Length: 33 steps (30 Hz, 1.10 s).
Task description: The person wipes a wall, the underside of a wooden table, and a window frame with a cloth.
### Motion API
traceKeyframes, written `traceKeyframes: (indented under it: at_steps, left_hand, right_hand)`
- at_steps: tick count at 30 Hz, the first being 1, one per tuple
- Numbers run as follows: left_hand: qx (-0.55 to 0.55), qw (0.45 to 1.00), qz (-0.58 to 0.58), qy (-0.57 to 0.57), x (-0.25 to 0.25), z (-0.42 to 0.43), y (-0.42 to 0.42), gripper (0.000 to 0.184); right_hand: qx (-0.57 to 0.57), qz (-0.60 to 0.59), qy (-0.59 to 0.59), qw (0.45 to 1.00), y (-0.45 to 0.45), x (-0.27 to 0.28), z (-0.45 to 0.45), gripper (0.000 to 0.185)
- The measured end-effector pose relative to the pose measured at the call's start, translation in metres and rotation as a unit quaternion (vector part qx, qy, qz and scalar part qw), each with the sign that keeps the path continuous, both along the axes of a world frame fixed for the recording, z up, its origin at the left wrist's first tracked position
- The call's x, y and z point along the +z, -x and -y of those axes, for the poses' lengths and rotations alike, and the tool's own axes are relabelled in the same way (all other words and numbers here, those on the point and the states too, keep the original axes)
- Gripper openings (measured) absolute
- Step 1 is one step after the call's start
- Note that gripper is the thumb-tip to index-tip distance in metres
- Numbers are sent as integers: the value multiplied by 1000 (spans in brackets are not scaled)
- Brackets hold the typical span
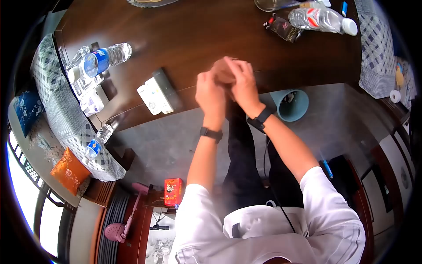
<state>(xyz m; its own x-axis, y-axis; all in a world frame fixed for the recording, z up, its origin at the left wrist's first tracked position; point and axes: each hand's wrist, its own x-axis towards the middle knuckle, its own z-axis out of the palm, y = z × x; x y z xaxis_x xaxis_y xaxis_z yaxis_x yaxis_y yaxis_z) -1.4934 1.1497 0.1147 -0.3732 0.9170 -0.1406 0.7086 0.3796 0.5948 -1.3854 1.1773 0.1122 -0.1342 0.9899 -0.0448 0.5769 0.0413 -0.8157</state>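
Note:
Over the front edge of the dark wooden table (189, 53), my two hands are close together. Between them is a small, round, brownish-pink object (223, 72), too blurred to name. My left hand (211, 93) has its fingers curled against the object's left side. On the other side, my right hand (244, 86) grips it, with some fingers stretched along its top. Dark bands circle both wrists. A white device like a remote (154, 97) lies on the table left of my hands, beside a dark narrow item (163, 82).
Water bottles lie at the left (99, 60) and upper right (323, 21). A dark packet (283, 28) rests near the right one. Below the table edge stands a teal bin (293, 105). Further left are a bench with an orange cushion (70, 171) and a red box (173, 192).

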Motion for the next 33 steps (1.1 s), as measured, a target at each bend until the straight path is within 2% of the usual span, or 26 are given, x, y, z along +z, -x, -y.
traceKeyframes:
  at_steps: [3, 5, 8, 14, 17, 20, 24, 27, 30, 32, 33]
  left_hand:
    - [-21, 997, 72, -22, -9, -23, -27, 27]
    - [-26, 993, 115, -16, -15, -25, -52, 26]
    - [-59, 989, 134, -12, -6, -12, -75, 24]
    - [-112, 986, 104, 62, 7, 22, -49, 26]
    - [-36, 991, 103, 72, 16, 29, -20, 35]
    - [13, 997, 40, 65, 13, 26, 13, 43]
    - [19, 999, -16, 44, 8, -12, 34, 40]
    - [-3, 1000, -15, 14, 4, -46, 19, 34]
    - [-12, 999, 18, 33, 6, -70, -16, 29]
    - [1, 998, 55, 15, 3, -72, -47, 29]
    - [2, 996, 79, 46, 3, -69, -60, 31]
  right_hand:
    - [-36, 73, -12, 997, -28, -5, -13, 69]
    - [-46, 119, -19, 992, -53, -6, -10, 62]
    - [-46, 150, 0, 988, -83, -6, 15, 67]
    - [-39, 141, 48, 988, -67, 5, 52, 69]
    - [10, 120, 59, 991, -36, 7, 47, 62]
    - [56, 68, 42, 995, 1, 3, 25, 54]
    - [56, 17, 28, 998, 23, -5, -12, 56]
    - [36, 35, -14, 999, 10, -11, -41, 54]
    - [11, 110, -23, 994, -22, -13, -58, 48]
    - [-4, 107, -16, 994, -53, -15, -53, 56]
    - [-10, 114, -10, 993, -67, -15, -48, 60]
